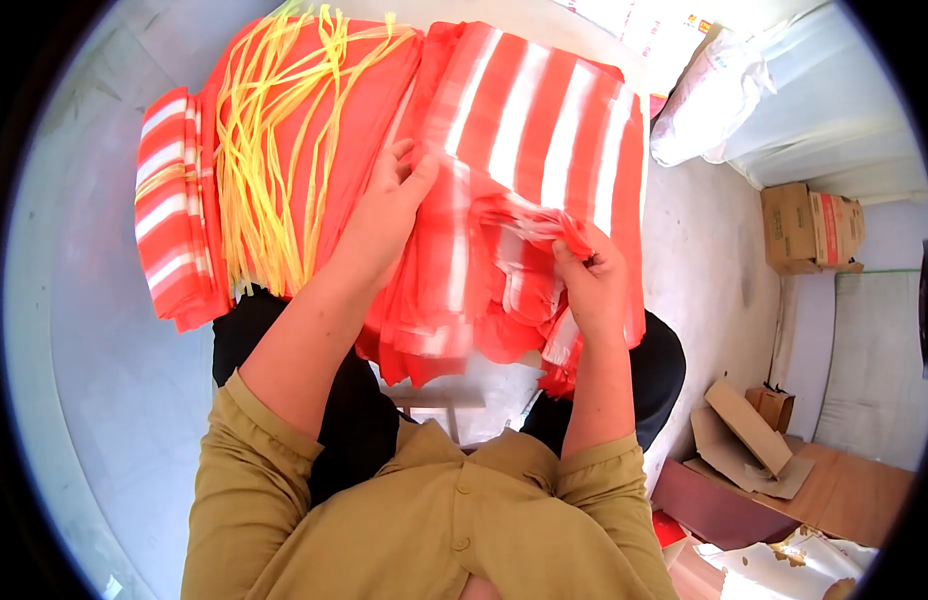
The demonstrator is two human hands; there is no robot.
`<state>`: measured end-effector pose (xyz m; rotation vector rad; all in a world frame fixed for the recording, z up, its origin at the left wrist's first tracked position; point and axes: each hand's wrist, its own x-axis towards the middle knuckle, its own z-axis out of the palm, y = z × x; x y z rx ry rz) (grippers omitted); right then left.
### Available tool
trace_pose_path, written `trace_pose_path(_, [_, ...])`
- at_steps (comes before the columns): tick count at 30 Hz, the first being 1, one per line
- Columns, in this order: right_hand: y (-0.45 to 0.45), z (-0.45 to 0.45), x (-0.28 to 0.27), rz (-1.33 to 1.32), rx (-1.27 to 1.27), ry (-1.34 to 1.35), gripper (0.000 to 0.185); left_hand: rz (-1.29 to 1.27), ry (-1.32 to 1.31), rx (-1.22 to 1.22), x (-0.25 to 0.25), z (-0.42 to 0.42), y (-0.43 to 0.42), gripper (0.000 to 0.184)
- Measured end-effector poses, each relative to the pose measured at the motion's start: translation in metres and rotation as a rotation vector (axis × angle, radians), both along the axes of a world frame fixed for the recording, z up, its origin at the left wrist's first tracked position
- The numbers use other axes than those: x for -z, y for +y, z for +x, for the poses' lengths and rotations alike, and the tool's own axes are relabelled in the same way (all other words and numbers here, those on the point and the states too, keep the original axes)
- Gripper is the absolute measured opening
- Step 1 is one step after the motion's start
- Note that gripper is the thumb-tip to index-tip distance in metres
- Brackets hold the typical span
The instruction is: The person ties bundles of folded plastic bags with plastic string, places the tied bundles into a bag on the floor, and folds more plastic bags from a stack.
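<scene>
A stack of red-and-white striped plastic bags (pixel 544 130) lies before me, its near edge hanging over my lap. My right hand (pixel 594 275) pinches the gathered end of a striped plastic bag (pixel 524 215) between thumb and fingers. Loose folds of it droop below. My left hand (pixel 399 185) rests at the left side of the striped stack, thumb and fingers apart, touching the plastic. Left of that hand, a bundle of thin yellow strips (pixel 274 170) is spread over plain red plastic (pixel 354 130). A folded striped bundle (pixel 169 210) stands at the far left.
A white sack (pixel 712 95) lies at the upper right. Cardboard boxes (pixel 792 228) stand against the wall at right. An opened carton (pixel 739 440) sits on a brown wooden surface (pixel 844 490) at lower right. My knees are under the stack.
</scene>
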<state>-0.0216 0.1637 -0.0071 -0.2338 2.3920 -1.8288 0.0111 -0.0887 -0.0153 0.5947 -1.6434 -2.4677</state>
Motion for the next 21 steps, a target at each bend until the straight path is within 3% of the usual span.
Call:
trace_pose_path(7, [0.004,-0.002,0.003,-0.042,0.025,-0.08,0.02,0.205,0.085,0.01,0.005,-0.005,-0.001,0.074])
trace_pose_path(15, [0.002,-0.005,0.009,-0.111,0.0,0.048,0.019,0.238,0.092,-0.013,0.011,-0.013,-0.003,0.068])
trace_pose_path(19, [0.003,-0.002,-0.003,-0.049,0.047,-0.071,0.021,0.233,0.062,-0.02,0.006,-0.014,-0.004,0.064])
trace_pose_path(21, [0.003,-0.002,-0.001,-0.048,0.048,-0.043,0.022,0.111,0.053,-0.054,0.017,-0.018,-0.005,0.062])
